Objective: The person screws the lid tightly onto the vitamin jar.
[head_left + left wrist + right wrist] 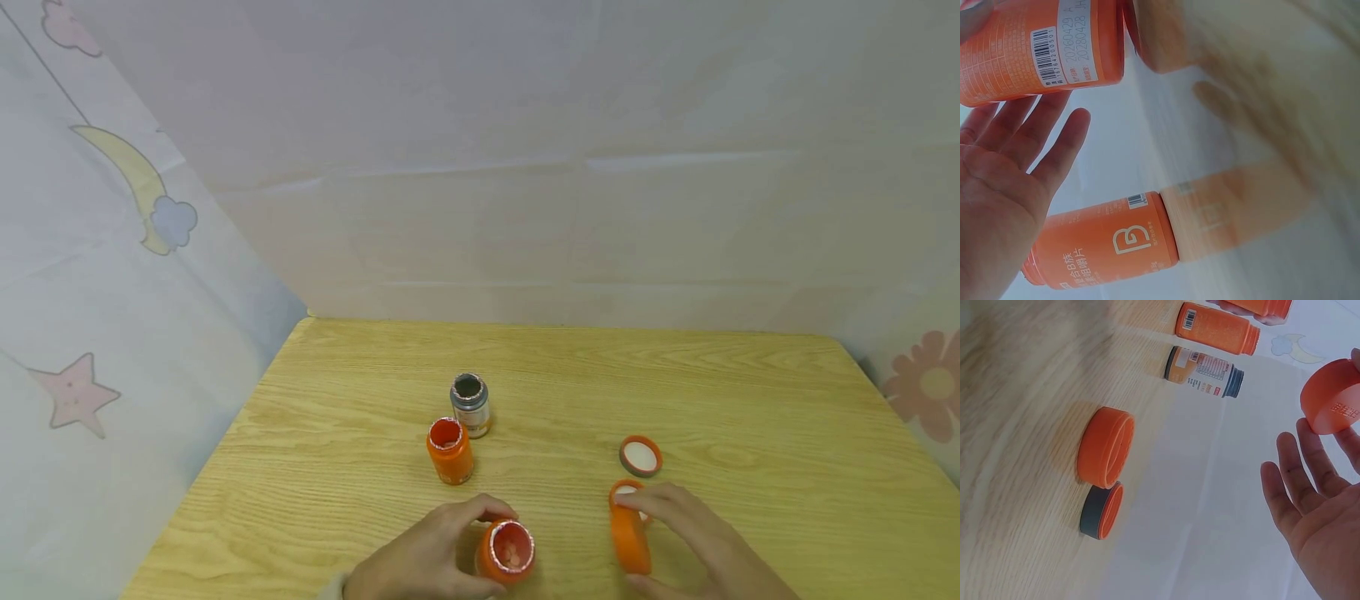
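My left hand grips an orange pill bottle near the table's front edge. The bottle has no lid on, and a few pale tablets show inside it. In the left wrist view, the thumb and fingers hold this bottle's barcode side. To the right, my right hand pinches an orange screw lid on edge between thumb and fingers. The right wrist view shows this lid raised, its side turned to the camera. Just behind it, another orange lid lies on the table, inner side up.
A second open orange bottle stands upright beyond my left hand. Close behind it is an open grey-necked bottle with a printed label. A dark lid with an orange inner rim lies behind the orange lids. A pale cloth rises behind the wooden table.
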Demonstrator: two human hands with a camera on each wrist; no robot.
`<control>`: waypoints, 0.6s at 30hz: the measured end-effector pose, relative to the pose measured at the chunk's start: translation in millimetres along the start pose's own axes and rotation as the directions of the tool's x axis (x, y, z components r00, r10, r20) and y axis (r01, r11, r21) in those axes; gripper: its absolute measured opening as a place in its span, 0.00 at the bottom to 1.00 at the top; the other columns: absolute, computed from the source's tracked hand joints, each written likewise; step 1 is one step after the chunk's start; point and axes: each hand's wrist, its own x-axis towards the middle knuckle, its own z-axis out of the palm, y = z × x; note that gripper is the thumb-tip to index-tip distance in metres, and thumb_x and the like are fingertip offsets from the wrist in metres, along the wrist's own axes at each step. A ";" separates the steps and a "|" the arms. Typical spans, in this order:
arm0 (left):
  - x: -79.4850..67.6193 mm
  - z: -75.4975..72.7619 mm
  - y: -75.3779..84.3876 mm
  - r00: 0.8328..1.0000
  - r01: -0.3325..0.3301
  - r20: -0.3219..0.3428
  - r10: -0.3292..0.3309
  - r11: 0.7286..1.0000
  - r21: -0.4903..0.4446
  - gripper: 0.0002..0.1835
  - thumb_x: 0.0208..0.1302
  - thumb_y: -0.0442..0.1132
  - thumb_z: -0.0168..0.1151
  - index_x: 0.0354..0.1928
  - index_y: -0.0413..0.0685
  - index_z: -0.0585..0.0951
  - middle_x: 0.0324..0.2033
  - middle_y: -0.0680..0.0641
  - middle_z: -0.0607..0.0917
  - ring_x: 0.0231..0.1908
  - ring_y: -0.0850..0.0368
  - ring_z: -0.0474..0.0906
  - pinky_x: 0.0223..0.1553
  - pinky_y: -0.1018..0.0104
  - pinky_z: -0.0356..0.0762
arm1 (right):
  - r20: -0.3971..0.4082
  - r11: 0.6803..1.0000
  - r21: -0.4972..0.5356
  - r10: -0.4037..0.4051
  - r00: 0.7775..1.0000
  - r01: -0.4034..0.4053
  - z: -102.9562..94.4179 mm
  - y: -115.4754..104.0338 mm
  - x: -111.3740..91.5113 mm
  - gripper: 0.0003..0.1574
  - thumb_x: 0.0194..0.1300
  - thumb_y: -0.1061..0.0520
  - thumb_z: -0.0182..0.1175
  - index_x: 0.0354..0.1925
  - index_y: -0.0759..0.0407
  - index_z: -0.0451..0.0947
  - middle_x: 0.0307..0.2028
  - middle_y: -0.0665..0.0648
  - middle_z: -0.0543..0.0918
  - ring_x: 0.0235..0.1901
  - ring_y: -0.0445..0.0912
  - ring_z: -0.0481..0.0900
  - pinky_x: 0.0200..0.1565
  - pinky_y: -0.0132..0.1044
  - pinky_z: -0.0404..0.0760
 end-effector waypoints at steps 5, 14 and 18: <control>1.3 0.9 0.8 1.000 0.022 0.008 -0.022 1.000 -0.017 0.29 0.61 0.50 0.70 0.62 0.64 0.70 0.55 0.63 0.81 0.59 0.65 0.76 0.63 0.65 0.73 | 0.002 1.000 -0.010 -0.004 1.000 0.004 1.4 -0.6 2.2 0.39 0.55 0.44 0.74 0.59 0.64 0.76 0.51 0.48 0.77 0.46 0.32 0.71 0.50 0.19 0.68; 3.3 2.6 3.6 0.999 0.048 0.020 -0.047 0.997 -0.056 0.28 0.61 0.52 0.70 0.61 0.67 0.70 0.55 0.64 0.81 0.59 0.65 0.75 0.63 0.66 0.73 | 0.015 1.000 -0.007 0.010 1.000 -0.010 3.5 -3.7 6.7 0.40 0.53 0.44 0.76 0.59 0.61 0.76 0.52 0.48 0.76 0.48 0.32 0.72 0.49 0.20 0.70; 4.1 2.7 3.8 0.999 0.045 0.021 -0.044 0.998 -0.042 0.28 0.61 0.51 0.70 0.62 0.66 0.70 0.55 0.64 0.81 0.58 0.65 0.76 0.63 0.66 0.73 | 0.032 1.000 -0.005 0.020 0.999 -0.020 4.1 -5.1 9.4 0.42 0.49 0.47 0.78 0.60 0.60 0.76 0.51 0.47 0.76 0.48 0.32 0.72 0.48 0.19 0.71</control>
